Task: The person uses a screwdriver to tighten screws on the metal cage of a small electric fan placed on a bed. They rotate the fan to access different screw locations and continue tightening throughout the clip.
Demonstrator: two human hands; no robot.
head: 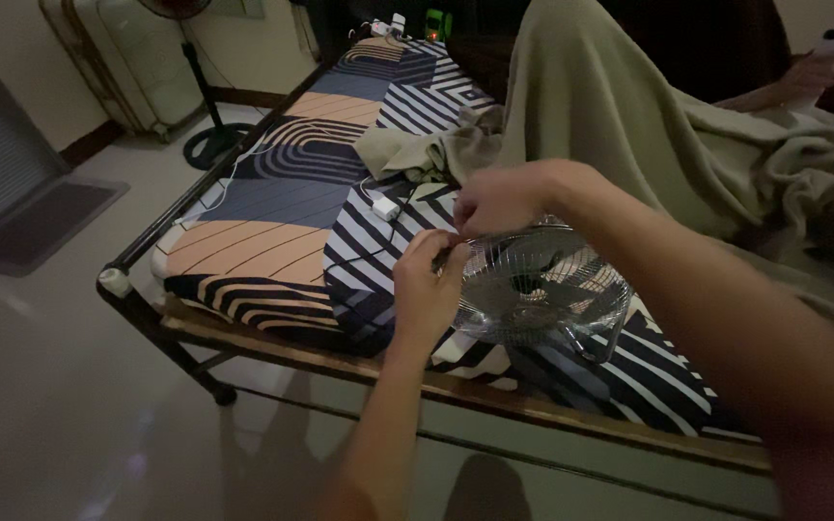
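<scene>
A round wire fan grille point(542, 287) lies on the striped mattress point(282, 193) near the bed's front edge. My left hand point(427, 289) is closed on the grille's left rim. My right hand point(499, 201) pinches the rim at its upper left, just above the left hand. The two hands almost touch. What the fingertips hold beyond the wire is too dim to tell.
A white charger with cable point(385, 207) lies on the mattress left of the hands. A beige blanket point(629, 125) covers another person, whose hand point(808, 77) holds a phone at the upper right. A standing fan base point(212, 145) sits on the floor beyond the metal bed frame point(147, 309).
</scene>
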